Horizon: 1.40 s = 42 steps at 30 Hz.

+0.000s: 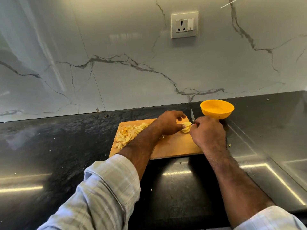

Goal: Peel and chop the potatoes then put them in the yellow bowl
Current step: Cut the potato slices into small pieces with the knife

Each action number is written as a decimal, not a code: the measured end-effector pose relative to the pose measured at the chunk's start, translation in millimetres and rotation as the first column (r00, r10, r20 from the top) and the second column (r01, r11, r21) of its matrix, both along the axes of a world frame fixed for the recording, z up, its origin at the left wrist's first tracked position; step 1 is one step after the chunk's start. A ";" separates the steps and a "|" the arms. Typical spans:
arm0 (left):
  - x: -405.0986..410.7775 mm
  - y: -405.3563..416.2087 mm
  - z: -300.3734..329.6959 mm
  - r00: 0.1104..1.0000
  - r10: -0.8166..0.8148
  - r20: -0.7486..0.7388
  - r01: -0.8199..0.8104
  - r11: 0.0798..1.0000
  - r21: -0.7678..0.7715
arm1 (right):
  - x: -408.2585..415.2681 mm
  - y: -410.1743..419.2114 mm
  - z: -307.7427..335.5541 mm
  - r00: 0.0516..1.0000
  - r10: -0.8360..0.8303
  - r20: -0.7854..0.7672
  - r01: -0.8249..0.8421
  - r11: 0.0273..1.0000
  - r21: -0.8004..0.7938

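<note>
At frame centre the left hand [169,122] pinches potato slices [185,127] steady on the cutting board [174,145] while the right hand [207,131], grip around the knife [192,116], cuts beside the yellow bowl [217,109], probably placed within reach.

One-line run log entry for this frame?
stage: chopping | left hand: holds potato slices on cutting board | right hand: grips knife | yellow bowl: looks empty

Two bare forearms with dark hair, left hand [167,122] and right hand [207,131] ungloved, no rings or watch visible, left sleeve [106,193] of pale blue-grey checked cloth rolled back below the elbow, right sleeve [272,219] of matching cloth
</note>
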<state>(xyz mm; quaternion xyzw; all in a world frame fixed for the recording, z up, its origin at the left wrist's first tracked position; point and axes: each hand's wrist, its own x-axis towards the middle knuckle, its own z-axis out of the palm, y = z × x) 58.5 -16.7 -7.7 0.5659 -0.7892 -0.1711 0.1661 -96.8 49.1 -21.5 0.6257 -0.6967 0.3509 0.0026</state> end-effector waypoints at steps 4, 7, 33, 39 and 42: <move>-9.6 -15.1 4.0 0.997 -0.046 -0.067 0.051 0.995 0.081 | 1.1 1.0 1.7 1.000 0.011 -0.019 -0.010 0.997 0.079; -10.2 -25.0 1.7 0.995 -0.012 -0.099 0.022 0.995 0.099 | -0.3 2.5 3.7 1.000 -0.002 0.005 0.002 0.996 0.087; 48.4 54.5 5.1 0.975 0.120 0.185 -0.088 0.981 -0.170 | 20.0 59.4 11.0 0.968 0.212 -0.134 -0.183 0.962 0.204; 46.5 67.0 -5.4 0.964 0.103 0.246 -0.075 0.990 -0.121 | 22.0 77.6 7.3 0.962 0.228 -0.152 -0.174 0.937 0.303; 47.8 69.6 -6.3 0.971 0.078 0.226 -0.057 0.994 -0.098 | 23.6 83.7 8.2 0.963 0.222 -0.151 -0.161 0.928 0.336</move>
